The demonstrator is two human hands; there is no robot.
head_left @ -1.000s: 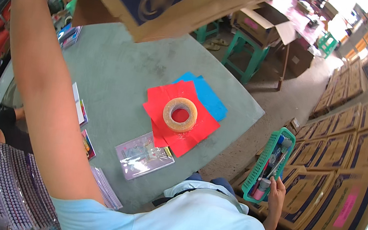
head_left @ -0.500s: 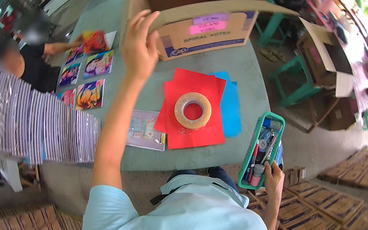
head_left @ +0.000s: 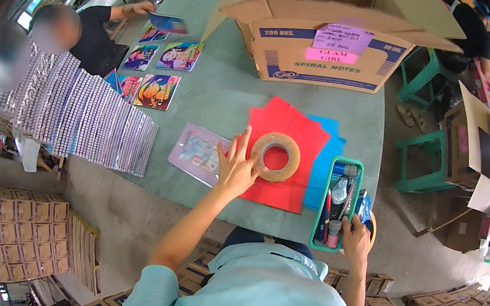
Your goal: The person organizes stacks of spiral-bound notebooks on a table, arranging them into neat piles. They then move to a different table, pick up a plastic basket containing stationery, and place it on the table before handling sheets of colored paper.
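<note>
My left hand (head_left: 236, 167) is over the red sheets (head_left: 280, 193) with its fingers spread. Its fingertips come up to the near-left edge of a wide roll of clear tape (head_left: 275, 157), and whether they touch it I cannot tell. Blue sheets (head_left: 329, 146) stick out from under the red ones. My right hand (head_left: 357, 238) grips the right side of a green plastic basket (head_left: 318, 226), which holds pens, a small pink-and-grey bottle and other small items. Beside that hand is a blue item (head_left: 365, 204), partly hidden. A spiral notebook (head_left: 194, 153) with a pale purple cover lies left of my left hand.
An open cardboard box (head_left: 329, 55) stands at the table's far side. Tall stacks of spiral notebooks (head_left: 89, 114) fill the left. A co-worker (head_left: 101, 33) handles colourful notebooks (head_left: 178, 56) there. Green stools (head_left: 425, 158) stand on the right, and cartons (head_left: 18, 230) are stacked on the floor.
My left hand has come down from beside the cardboard box to the tape roll. The basket in my right hand has moved left, to the blue sheets. The view has shifted.
</note>
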